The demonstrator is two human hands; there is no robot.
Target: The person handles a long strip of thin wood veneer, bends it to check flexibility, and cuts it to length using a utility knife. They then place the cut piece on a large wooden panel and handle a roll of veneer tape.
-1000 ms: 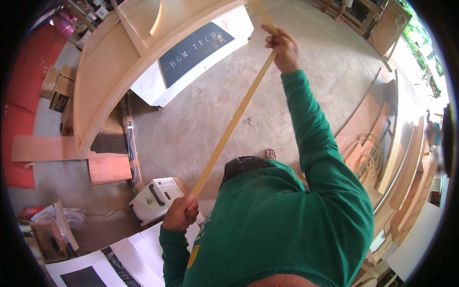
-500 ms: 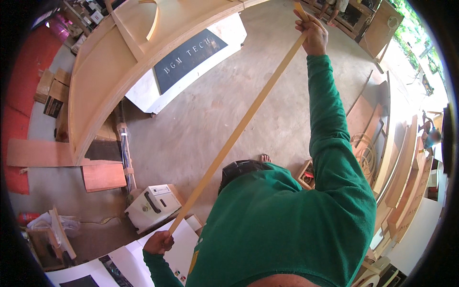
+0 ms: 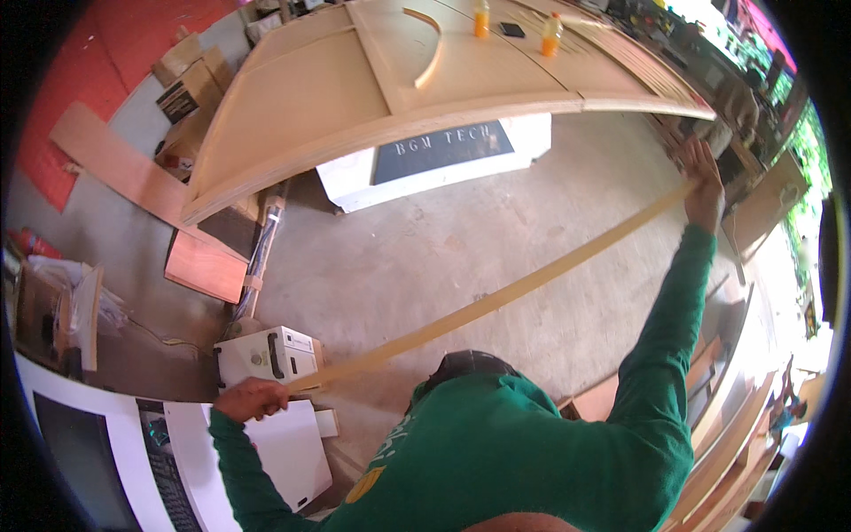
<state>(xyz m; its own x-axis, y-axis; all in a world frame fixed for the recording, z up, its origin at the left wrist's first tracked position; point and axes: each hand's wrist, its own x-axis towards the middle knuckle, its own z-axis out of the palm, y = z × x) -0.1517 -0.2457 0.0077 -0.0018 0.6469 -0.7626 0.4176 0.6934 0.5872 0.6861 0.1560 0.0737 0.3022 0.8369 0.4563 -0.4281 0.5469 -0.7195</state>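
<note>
A long, thin wooden strip (image 3: 496, 301) stretches across in front of my body, slanting up from left to right and bowed slightly. My left hand (image 3: 253, 401) is closed around its lower end, above the white panel (image 3: 288, 452). At the far right my right hand (image 3: 703, 186) grips the other end with the arm stretched out; some of its fingers point upward. Beyond the strip stands a large wooden table-like frame (image 3: 301, 115) with a curved front edge. A loose curved wooden piece (image 3: 432, 53) rests on it.
Two orange drink bottles (image 3: 550, 35) and a dark phone-like object (image 3: 511, 30) are on the wooden frame. Below it sits a white piece with a dark panel (image 3: 443, 152). A white machine (image 3: 266, 356) stands near my left hand. Long boards (image 3: 736, 443) lean at the right.
The strip has swung from steep to flatter as my right hand moved right and down and my left hand shifted left and up. The view has turned, showing more of the wooden frame.
</note>
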